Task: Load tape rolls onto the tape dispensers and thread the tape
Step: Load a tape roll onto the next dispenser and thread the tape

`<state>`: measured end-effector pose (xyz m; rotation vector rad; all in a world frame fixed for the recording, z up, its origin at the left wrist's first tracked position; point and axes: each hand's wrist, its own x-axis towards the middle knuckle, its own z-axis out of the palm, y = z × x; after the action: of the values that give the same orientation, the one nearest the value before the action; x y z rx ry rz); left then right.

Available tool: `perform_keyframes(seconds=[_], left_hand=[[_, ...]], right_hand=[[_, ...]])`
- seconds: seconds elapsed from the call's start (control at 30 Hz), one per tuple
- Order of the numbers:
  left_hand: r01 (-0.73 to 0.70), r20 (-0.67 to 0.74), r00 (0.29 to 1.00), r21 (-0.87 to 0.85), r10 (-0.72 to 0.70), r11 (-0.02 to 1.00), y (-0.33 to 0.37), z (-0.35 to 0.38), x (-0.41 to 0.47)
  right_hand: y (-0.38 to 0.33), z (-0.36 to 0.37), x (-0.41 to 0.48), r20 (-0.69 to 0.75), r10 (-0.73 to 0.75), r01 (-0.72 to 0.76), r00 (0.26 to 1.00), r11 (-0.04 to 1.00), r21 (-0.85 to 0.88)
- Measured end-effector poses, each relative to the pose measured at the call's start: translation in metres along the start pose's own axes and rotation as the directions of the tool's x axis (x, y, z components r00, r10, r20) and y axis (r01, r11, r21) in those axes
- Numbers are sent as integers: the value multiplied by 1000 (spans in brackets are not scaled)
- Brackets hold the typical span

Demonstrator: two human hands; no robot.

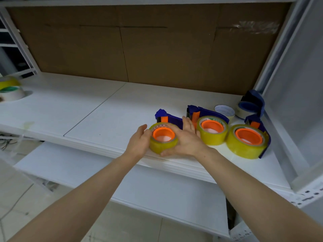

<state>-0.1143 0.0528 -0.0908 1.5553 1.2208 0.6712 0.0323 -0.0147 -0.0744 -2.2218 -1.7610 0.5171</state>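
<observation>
The left hand [139, 142] cups the left side of the yellow tape roll [162, 148]. The right hand [186, 139] wraps the other side, thumb in front (probably steadying it on the orange hub [163, 133]). The roll sits in the blue dispenser [172, 119] near the shelf [87, 116] front edge. The second dispenser [215, 113] and third dispenser [267, 138] stand loaded alongside. The print on the cores is too small to read.

**Shelf count**

Blue plastic tape dispensers: 4.
- Three have orange hubs: left dispenser [161, 114], middle dispenser [209, 113], right dispenser [251, 117].
- One is all blue: back dispenser [255, 100].

Yellowish clear tape rolls: 3, one per orange hub: left roll [162, 146], middle roll [212, 137], right roll [244, 148].

Whitish tape rolls: 2: mounted whitish roll [244, 114], loose whitish roll [231, 117].

Far-left stack of rolls [8, 91]: blurred, count unclear.

Bare hands: 2: left hand [139, 141], right hand [187, 141].
</observation>
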Motion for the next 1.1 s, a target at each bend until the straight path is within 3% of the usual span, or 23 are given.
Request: perform_keyframes(seconds=[0.1, 0.23, 0.27, 0.33, 0.4, 0.43, 0.5, 0.63, 0.7, 0.8, 0.87, 0.97, 1.1], left_hand=[[80, -53, 994, -244, -96, 966, 5, -1, 2], [92, -30, 992, -465, -119, 881, 15, -5, -2], [72, -51, 993, -476, -109, 876, 15, -6, -5], [43, -105, 989, -481, -106, 876, 16, -5, -8], [82, -52, 992, -452, -118, 888, 20, -1, -11], [102, 13, 994, -429, -107, 897, 23, 3, -13], [100, 109, 992, -416, -60, 904, 26, 12, -16], [37, 82, 997, -471, 2, 882, 27, 23, -16], [49, 83, 996, -465, -12, 884, 26, 24, -14], [108, 128, 990, -469, -53, 877, 28, 23, -13], [155, 159, 984, -513, -84, 844, 31, 20, -12], [177, 191, 978, -522, -88, 834, 34, 17, -13], [149, 186, 980, -474, -66, 868, 31, 16, -11]], right_hand=[[-8, 6, -1, -170, 47, -20, 984, 987, 160], [-7, 13, -4, -267, 58, 59, 962, 911, 407], [-7, 12, -4, -278, 103, 71, 955, 830, 553], [-10, 6, -5, -208, 272, 35, 940, 529, 848], [-12, 1, -8, -73, 334, -13, 940, 247, 969], [-12, 1, -10, -36, 312, -21, 949, 180, 983], [-12, 8, -13, -10, 251, -26, 968, 139, 990], [-13, 18, -18, 73, 188, -120, 979, 253, 960], [-12, 13, -20, 62, 247, -155, 967, 381, 911], [-10, 6, -26, -250, 261, 7, 933, 678, 735], [-5, 8, -30, -379, 179, 154, 908, 698, 699], [-2, 12, -31, -365, 23, 265, 931, 648, 714], [3, 14, -26, -479, -80, 342, 874, 803, 488]])
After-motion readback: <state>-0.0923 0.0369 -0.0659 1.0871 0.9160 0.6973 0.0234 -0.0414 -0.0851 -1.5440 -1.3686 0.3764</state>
